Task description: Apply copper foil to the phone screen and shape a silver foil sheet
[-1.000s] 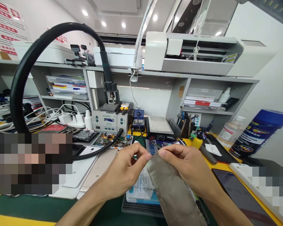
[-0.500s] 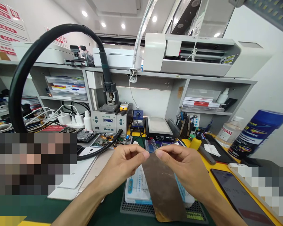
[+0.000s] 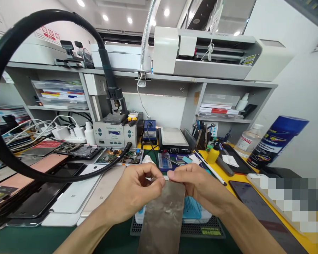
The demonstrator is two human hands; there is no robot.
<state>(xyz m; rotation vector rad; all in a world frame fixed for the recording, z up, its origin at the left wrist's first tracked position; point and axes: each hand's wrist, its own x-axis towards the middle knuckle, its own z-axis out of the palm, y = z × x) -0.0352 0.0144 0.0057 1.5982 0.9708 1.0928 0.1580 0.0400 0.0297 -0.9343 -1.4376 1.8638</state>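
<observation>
A dark brown-grey, thin rectangular sheet (image 3: 161, 218) with rounded corners and a creased, shiny surface hangs from my fingers, tilted toward me. My left hand (image 3: 135, 194) pinches near its top edge with thumb and forefinger. At the top right corner my right hand (image 3: 201, 187) pinches it between thumb and curled fingers. A small whitish bit (image 3: 166, 178) shows between the two thumbs. Behind my right fingers lies a slim dark metal tool (image 3: 172, 161); whether I touch it cannot be seen. Under the sheet is a white and blue box (image 3: 194, 208) on a black perforated mat (image 3: 217, 229).
Several phones and a white phone back (image 3: 74, 194) lie at left beneath a black hose loop (image 3: 55, 178). A soldering station (image 3: 113, 134) and heating plate (image 3: 173, 137) stand behind. At right are a yellow bottle (image 3: 213, 155), a spray can (image 3: 277, 141) and a dark phone (image 3: 254, 204).
The sheet has swung so its lower end points left and nearer me. Both hands keep pinching its top edge. My view has shifted, so the bench's things appear further left.
</observation>
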